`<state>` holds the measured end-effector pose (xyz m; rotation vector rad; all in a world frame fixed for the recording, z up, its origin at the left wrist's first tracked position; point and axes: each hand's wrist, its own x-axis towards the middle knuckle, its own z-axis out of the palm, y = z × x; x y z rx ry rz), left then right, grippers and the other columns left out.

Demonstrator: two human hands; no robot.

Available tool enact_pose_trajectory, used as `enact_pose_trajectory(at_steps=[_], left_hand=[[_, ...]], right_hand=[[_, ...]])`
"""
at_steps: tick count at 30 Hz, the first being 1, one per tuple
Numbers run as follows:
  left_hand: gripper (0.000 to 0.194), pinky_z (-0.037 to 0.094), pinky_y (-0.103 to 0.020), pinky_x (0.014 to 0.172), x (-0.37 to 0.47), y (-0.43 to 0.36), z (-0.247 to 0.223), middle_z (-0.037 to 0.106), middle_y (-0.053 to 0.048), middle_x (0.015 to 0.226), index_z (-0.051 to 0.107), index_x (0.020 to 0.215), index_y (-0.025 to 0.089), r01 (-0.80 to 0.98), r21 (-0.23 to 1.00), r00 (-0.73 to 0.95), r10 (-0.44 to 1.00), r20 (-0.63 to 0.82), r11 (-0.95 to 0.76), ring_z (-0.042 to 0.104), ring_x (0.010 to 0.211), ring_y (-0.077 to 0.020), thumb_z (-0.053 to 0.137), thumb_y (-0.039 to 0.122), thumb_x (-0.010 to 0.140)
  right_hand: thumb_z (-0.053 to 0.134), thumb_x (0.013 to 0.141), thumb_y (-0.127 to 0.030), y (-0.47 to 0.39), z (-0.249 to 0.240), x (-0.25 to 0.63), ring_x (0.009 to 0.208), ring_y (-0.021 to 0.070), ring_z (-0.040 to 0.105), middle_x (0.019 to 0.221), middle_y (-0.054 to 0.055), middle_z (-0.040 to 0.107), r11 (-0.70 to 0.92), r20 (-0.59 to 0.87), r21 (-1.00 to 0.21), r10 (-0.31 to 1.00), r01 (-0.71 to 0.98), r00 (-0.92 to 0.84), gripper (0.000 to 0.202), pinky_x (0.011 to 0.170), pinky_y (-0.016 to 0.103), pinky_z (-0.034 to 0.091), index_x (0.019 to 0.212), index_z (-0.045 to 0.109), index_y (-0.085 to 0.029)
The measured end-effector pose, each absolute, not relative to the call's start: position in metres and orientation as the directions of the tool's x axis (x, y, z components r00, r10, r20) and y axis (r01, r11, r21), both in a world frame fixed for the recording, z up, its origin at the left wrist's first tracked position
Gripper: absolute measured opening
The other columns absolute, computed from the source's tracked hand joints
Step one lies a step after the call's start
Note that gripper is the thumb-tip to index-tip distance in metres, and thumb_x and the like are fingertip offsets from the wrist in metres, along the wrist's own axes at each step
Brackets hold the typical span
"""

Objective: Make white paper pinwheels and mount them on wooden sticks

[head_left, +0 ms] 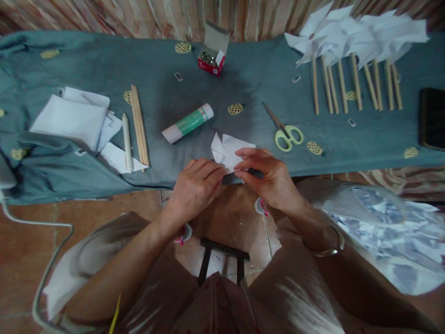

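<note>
Paper [230,150] between, left hand [201,182] curled on near corner, right hand [268,174] pinching edge

A striped curtain [153,21] hangs behind a teal-draped table [114,62]; brown tiled floor [227,215] below.

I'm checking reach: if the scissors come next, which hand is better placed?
Probably the right hand: the scissors lie nearer it, on its side; the left hand is across the folded paper from them.

Both hands [200,184] on partly folded white paper [230,157], scissors [287,134] and green-labelled tube [189,123] nearby
</note>
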<state>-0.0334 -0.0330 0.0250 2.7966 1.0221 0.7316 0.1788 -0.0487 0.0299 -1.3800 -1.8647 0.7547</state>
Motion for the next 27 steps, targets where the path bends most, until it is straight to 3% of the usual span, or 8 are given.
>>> enact_pose_trajectory(at_steps=[6, 16, 27], left_hand=[[0.026, 0.053, -0.035, 0.08, -0.031, -0.038, 0.025, 0.074, -0.01, 0.105, 0.059, 0.123, 0.013, 0.554, 0.32, 0.66, 0.64, 0.394, -0.768, 0.068, 0.093, -0.0217, 0.052, 0.014, 0.097], [0.023, 0.058, -0.035, 0.082, -0.034, -0.039, 0.018, 0.072, -0.012, 0.107, 0.064, 0.116, 0.012, 0.489, 0.397, 0.646, 0.628, 0.434, -0.777, 0.065, 0.096, -0.0213, 0.056, 0.011, 0.094], [0.018, 0.057, -0.034, 0.078, -0.03, -0.038, 0.015, 0.072, -0.01, 0.102, 0.067, 0.11, 0.013, 0.487, 0.469, 0.593, 0.674, 0.441, -0.736, 0.064, 0.09, -0.0197, 0.056, 0.014, 0.096]], right_hand=[[0.067, 0.083, -0.013, -0.042, 0.027, 0.173, 0.11, 0.023, 0.065, 0.115, 0.006, 0.072, 0.281, 0.218, -0.739, 0.96, 0.613, -0.178, 0.01, 0.097, 0.046, 0.052, 0.082, 0.072, -0.022], [0.073, 0.08, -0.019, -0.041, 0.029, 0.168, 0.107, 0.0248, 0.064, 0.113, 0.007, 0.072, 0.25, 0.226, -0.693, 0.966, 0.676, -0.125, 0.006, 0.095, 0.045, 0.052, 0.083, 0.069, -0.022], [0.064, 0.086, -0.017, -0.044, 0.029, 0.165, 0.105, 0.0238, 0.066, 0.108, 0.008, 0.074, 0.253, 0.238, -0.688, 0.964, 0.681, -0.118, 0.01, 0.093, 0.045, 0.052, 0.078, 0.069, -0.021]])
